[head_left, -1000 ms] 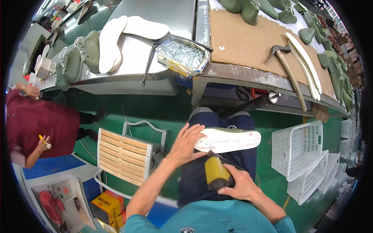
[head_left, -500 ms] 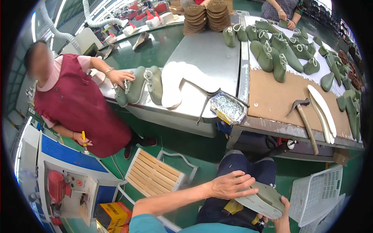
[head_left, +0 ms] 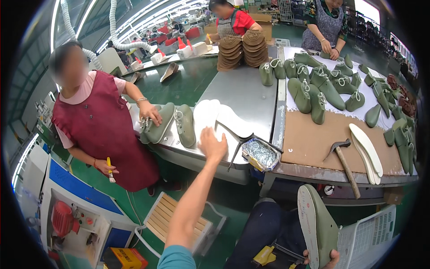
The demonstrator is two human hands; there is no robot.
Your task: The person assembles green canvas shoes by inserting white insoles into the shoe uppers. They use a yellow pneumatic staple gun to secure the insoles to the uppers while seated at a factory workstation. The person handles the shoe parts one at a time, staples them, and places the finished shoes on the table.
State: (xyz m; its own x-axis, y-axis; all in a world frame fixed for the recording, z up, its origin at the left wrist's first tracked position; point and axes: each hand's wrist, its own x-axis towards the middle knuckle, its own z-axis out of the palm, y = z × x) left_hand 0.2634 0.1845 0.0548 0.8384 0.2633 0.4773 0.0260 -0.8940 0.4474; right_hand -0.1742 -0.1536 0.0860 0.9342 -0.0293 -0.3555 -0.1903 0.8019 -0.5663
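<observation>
My left arm stretches forward to the metal bench, and my left hand (head_left: 212, 145) lies on the near end of some white insoles (head_left: 207, 112) with its fingers spread. Close to my right knee, my right hand (head_left: 329, 260) grips a green shoe last (head_left: 323, 215) by its lower end. The last stands nearly upright, and a white insole (head_left: 308, 226) covers its sole side, which faces left. Right of the insoles sits a tray of small nails (head_left: 260, 154), with pincers (head_left: 237, 150) beside it.
A hammer (head_left: 345, 168) and long white insoles (head_left: 368, 152) lie on the brown board, with several green lasts (head_left: 324, 87) beyond. A co-worker in a maroon apron (head_left: 103, 121) holds a brush (head_left: 110, 172) and touches a last (head_left: 161, 125). A white crate (head_left: 365, 237) stands right.
My left hand has left the last and reached forward to the insoles on the bench. My right hand has turned the last upright. The view has tilted up.
</observation>
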